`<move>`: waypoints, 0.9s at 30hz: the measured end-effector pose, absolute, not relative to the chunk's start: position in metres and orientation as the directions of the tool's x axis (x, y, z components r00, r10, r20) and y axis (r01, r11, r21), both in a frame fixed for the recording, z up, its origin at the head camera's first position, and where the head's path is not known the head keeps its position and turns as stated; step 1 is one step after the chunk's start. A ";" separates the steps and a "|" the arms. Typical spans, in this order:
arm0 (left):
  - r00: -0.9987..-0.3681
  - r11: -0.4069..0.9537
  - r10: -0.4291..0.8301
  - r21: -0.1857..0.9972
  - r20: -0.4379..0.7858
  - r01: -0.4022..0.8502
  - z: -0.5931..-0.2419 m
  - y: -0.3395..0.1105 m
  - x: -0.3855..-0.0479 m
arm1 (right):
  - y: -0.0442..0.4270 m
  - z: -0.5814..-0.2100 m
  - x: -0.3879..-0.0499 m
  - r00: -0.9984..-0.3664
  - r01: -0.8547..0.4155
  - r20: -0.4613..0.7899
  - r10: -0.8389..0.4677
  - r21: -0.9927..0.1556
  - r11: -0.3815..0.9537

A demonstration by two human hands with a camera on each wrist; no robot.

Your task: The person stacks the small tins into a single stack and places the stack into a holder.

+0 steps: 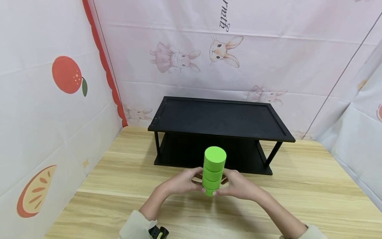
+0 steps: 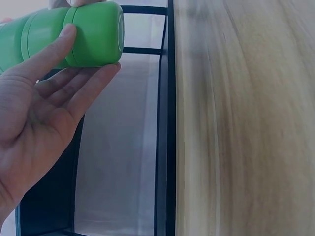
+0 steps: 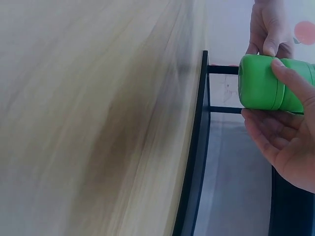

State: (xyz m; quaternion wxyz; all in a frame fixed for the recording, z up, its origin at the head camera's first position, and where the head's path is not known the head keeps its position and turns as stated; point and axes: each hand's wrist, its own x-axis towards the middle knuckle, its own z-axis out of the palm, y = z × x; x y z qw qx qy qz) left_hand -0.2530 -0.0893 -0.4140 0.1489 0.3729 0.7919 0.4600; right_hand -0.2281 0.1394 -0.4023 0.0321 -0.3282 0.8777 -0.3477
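In the head view a bright green cylindrical container (image 1: 213, 169) with grooved rings and a flat top stands roughly upright, held between both hands. My left hand (image 1: 188, 181) grips its left side, thumb at the front near the lower end. The right hand (image 1: 238, 185) holds the opposite side, its thumb also low at the front. The wrist views show a gap between the container's rounded base (image 2: 96, 37) and the wooden table (image 2: 246, 123). Fingers of both hands curve behind the container (image 3: 263, 83), partly hidden by it.
A black two-tier rack (image 1: 221, 118) stands just beyond the hands, its lower shelf (image 1: 191, 152) partly behind the container. Printed cloth (image 1: 185, 26) hangs at the back, with more on both sides. A black watch-like band (image 1: 158, 231) is at the left sleeve.
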 end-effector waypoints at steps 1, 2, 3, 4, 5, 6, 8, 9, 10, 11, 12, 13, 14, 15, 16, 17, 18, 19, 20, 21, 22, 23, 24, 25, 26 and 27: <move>-0.678 0.300 0.727 0.836 0.110 0.458 -0.414 -0.089 -0.253 | 0.139 -0.402 -0.228 -0.783 -0.556 0.178 -0.596 -0.631 0.542; -0.678 0.304 0.726 0.832 0.113 0.464 -0.414 -0.090 -0.253 | 0.140 -0.403 -0.228 -0.784 -0.557 0.184 -0.593 -0.630 0.541; -0.677 0.303 0.727 0.830 0.116 0.468 -0.413 -0.090 -0.253 | 0.140 -0.403 -0.228 -0.785 -0.557 0.188 -0.590 -0.632 0.539; -0.676 0.304 0.727 0.827 0.120 0.473 -0.413 -0.090 -0.253 | 0.140 -0.403 -0.228 -0.787 -0.555 0.192 -0.586 -0.634 0.538; -0.675 0.306 0.727 0.824 0.121 0.477 -0.412 -0.090 -0.253 | 0.140 -0.403 -0.228 -0.789 -0.552 0.194 -0.583 -0.639 0.536; -0.674 0.307 0.728 0.821 0.123 0.482 -0.412 -0.090 -0.253 | 0.140 -0.403 -0.227 -0.791 -0.549 0.195 -0.579 -0.644 0.533; -0.673 0.309 0.729 0.817 0.126 0.487 -0.412 -0.091 -0.253 | 0.140 -0.404 -0.227 -0.796 -0.541 0.196 -0.572 -0.655 0.528; -0.673 0.309 0.729 0.817 0.126 0.487 -0.411 -0.091 -0.252 | 0.140 -0.404 -0.226 -0.799 -0.537 0.197 -0.568 -0.659 0.527; -0.673 0.307 0.729 0.819 0.126 0.485 -0.411 -0.091 -0.252 | 0.140 -0.404 -0.226 -0.802 -0.533 0.198 -0.564 -0.663 0.526; -0.675 0.303 0.728 0.824 0.125 0.479 -0.411 -0.091 -0.252 | 0.140 -0.405 -0.225 -0.804 -0.530 0.199 -0.560 -0.667 0.524; -0.677 0.297 0.725 0.830 0.125 0.472 -0.411 -0.091 -0.252 | 0.140 -0.405 -0.225 -0.807 -0.526 0.199 -0.557 -0.672 0.522; -0.678 0.289 0.724 0.837 0.127 0.465 -0.411 -0.091 -0.251 | 0.140 -0.405 -0.224 -0.809 -0.521 0.198 -0.553 -0.676 0.521; -0.679 0.278 0.723 0.846 0.129 0.456 -0.411 -0.091 -0.251 | 0.140 -0.405 -0.224 -0.811 -0.517 0.196 -0.551 -0.682 0.517; -0.680 0.266 0.722 0.854 0.130 0.446 -0.412 -0.091 -0.250 | 0.140 -0.405 -0.224 -0.813 -0.512 0.195 -0.549 -0.688 0.514; -0.681 0.255 0.721 0.862 0.132 0.438 -0.412 -0.091 -0.250 | 0.140 -0.405 -0.223 -0.814 -0.508 0.193 -0.548 -0.694 0.510; -0.682 0.250 0.719 0.866 0.133 0.432 -0.412 -0.091 -0.250 | 0.140 -0.405 -0.223 -0.814 -0.505 0.191 -0.548 -0.698 0.508; -0.684 0.245 0.717 0.869 0.135 0.430 -0.413 -0.090 -0.249 | 0.140 -0.405 -0.222 -0.814 -0.504 0.190 -0.549 -0.701 0.505; -0.684 0.242 0.716 0.870 0.138 0.429 -0.413 -0.090 -0.249 | 0.140 -0.405 -0.222 -0.813 -0.504 0.190 -0.550 -0.701 0.504; -0.687 0.242 0.714 0.871 0.138 0.427 -0.414 -0.090 -0.249 | 0.140 -0.405 -0.222 -0.812 -0.505 0.190 -0.552 -0.702 0.502; -0.690 0.243 0.711 0.872 0.138 0.425 -0.415 -0.090 -0.249 | 0.140 -0.405 -0.222 -0.812 -0.506 0.190 -0.552 -0.700 0.503; -0.692 0.245 0.709 0.871 0.139 0.425 -0.415 -0.090 -0.250 | 0.140 -0.405 -0.222 -0.811 -0.508 0.190 -0.554 -0.698 0.504; -0.693 0.245 0.707 0.870 0.141 0.427 -0.416 -0.090 -0.250 | 0.140 -0.405 -0.222 -0.810 -0.509 0.191 -0.554 -0.697 0.504; -0.694 0.244 0.706 0.871 0.142 0.426 -0.416 -0.090 -0.250 | 0.140 -0.405 -0.222 -0.809 -0.510 0.192 -0.555 -0.698 0.503; -0.694 0.240 0.705 0.873 0.145 0.426 -0.416 -0.090 -0.250 | 0.140 -0.405 -0.222 -0.808 -0.511 0.193 -0.556 -0.699 0.500; -0.695 0.236 0.704 0.874 0.147 0.424 -0.416 -0.090 -0.250 | 0.140 -0.405 -0.222 -0.808 -0.510 0.194 -0.556 -0.702 0.496; -0.694 0.230 0.704 0.876 0.151 0.423 -0.416 -0.089 -0.249 | 0.140 -0.405 -0.221 -0.808 -0.510 0.196 -0.555 -0.704 0.494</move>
